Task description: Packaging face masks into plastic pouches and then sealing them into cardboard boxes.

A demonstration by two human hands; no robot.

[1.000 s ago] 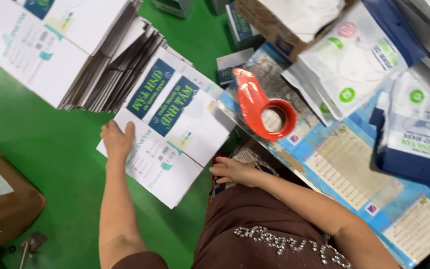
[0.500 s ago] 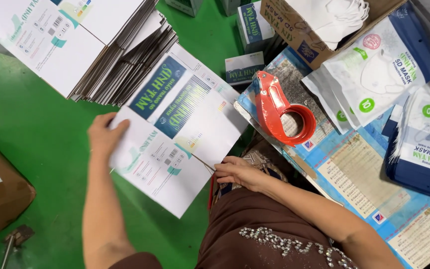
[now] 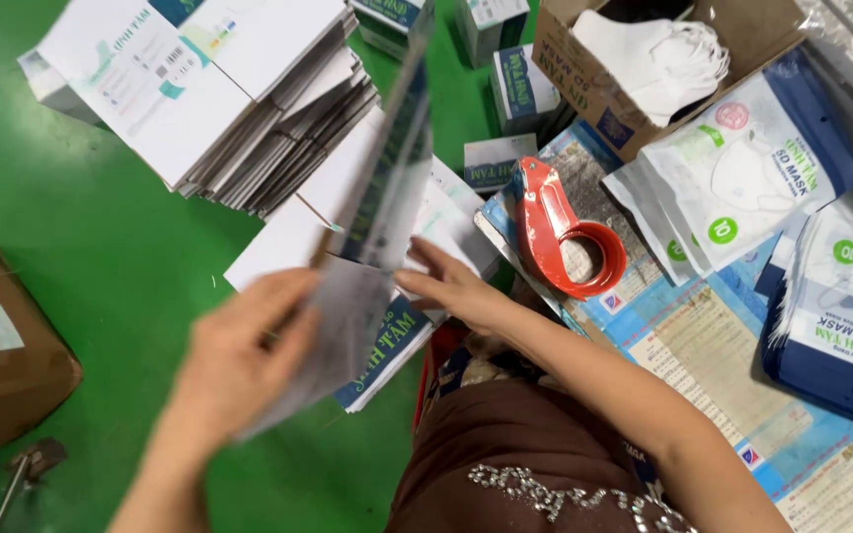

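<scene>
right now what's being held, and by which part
A flat white and blue printed carton blank, tilted up off the pile. The left hand grips its lower end; the right hand touches its right edge. The blur hides the exact grip.

— Which colours has the flat carton [image 3: 372, 237] between the fingers [image 3: 288, 326] of the left hand [image 3: 239, 365]?

— It is white with dark blue panels and some teal marks. Under the fingertips of the right hand [image 3: 451, 286], the next flat carton [image 3: 387, 350] is white with a blue band.

— And beyond the right fingers?

— A red tape dispenser [image 3: 565, 232] and white mask pouches [image 3: 742, 178] with navy edges and green dots. The floor [image 3: 101, 266] is bright green.
</scene>
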